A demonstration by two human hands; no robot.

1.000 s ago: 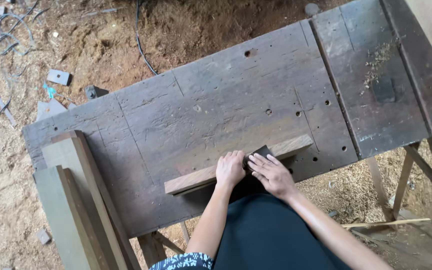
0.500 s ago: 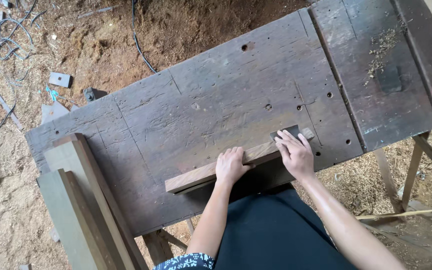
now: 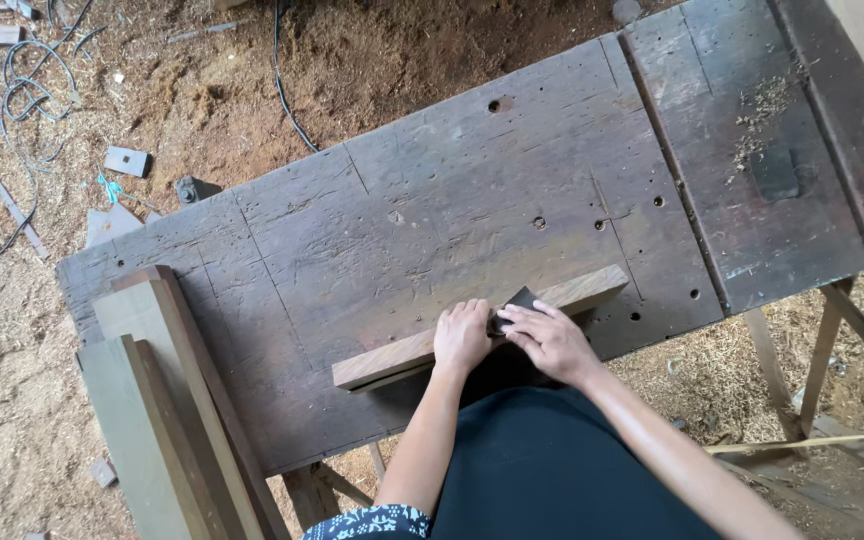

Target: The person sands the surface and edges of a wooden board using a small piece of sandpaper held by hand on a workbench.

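A wooden strip (image 3: 482, 330) is pinned flat on the worn table (image 3: 432, 220) by the left hand (image 3: 462, 335). A dark sanding block (image 3: 514, 303) is gripped by the right hand (image 3: 550, 340), just right of the left, atop the strip, whose long axis rises slightly rightward.

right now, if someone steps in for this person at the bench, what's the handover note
Left hand: flat on the long pale wooden strip, pinning it down.
Right hand: pressing a small dark sanding piece against the strip's top, right beside the left hand.
The strip lies along the near edge of the dark, worn plank workbench. Grey-green boards are stacked at the bench's left end.
Done: how much of the strip has been rubbed cannot be told.
Left: likely the rest of its length, judged by feel.
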